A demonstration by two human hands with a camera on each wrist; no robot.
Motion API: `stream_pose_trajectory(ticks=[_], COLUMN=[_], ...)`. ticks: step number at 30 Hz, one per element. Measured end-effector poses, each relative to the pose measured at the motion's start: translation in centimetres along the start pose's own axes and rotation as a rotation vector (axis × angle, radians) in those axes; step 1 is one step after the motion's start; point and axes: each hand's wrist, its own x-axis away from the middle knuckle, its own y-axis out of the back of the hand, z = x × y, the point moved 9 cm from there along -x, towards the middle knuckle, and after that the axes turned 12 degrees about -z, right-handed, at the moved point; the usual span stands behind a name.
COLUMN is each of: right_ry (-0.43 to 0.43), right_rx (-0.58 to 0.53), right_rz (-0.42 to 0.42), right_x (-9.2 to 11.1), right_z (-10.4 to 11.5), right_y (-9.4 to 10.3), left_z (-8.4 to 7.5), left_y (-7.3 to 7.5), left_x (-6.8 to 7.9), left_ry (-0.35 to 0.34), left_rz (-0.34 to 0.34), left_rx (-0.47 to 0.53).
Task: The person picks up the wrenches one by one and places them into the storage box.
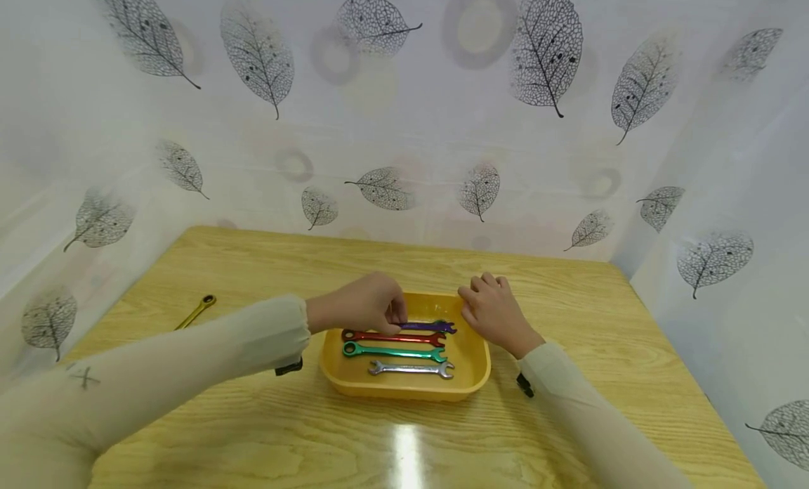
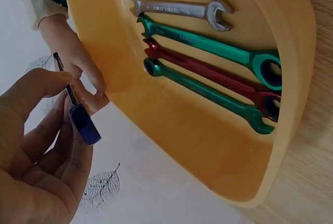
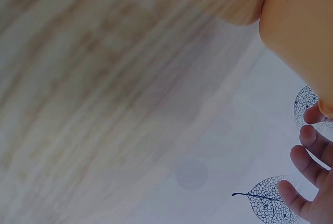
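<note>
My left hand (image 1: 373, 303) pinches a purple wrench (image 2: 84, 125) between thumb and fingers, above the far side of a yellow plastic tray (image 1: 404, 390). Below it in the tray lie a red wrench (image 1: 398, 337), a green wrench (image 1: 395, 351) and a silver open-end wrench (image 1: 411, 369), roughly side by side. A second green wrench (image 2: 208, 95) shows beyond the red one in the left wrist view. My right hand (image 1: 496, 313) grips the tray's rim at the far right corner; in the right wrist view its fingertips (image 3: 308, 134) are beside the tray wall.
A gold-coloured wrench (image 1: 197, 312) lies on the wooden table (image 1: 265, 433) to the left, partly hidden behind my left forearm. A pale covering with leaf prints (image 1: 411, 138) stands behind the table and along both sides.
</note>
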Motion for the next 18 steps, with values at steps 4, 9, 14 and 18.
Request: stream_pose_trajectory(ticks=[4, 9, 14, 18], right_ry=[-0.004, -0.005, -0.004, -0.007], right_rx=[-0.004, -0.008, -0.005, 0.004], right_rz=[0.002, 0.001, -0.004, 0.0], right_x=[0.0, 0.0, 0.0, -0.1], right_z=[0.0, 0.0, 0.1, 0.0], right_y=[0.0, 0.1, 0.1, 0.2], left_z=[-0.6, -1.2, -1.2, -1.4], left_y=[-0.7, -1.3, -2.3, -3.0], left_x=[-0.3, -0.4, -0.6, -0.8], left_ry=[-0.033, -0.062, -0.021, -0.001], left_rz=[0.022, 0.053, 0.097, 0.121], left_rx=[-0.013, -0.027, -0.022, -0.017])
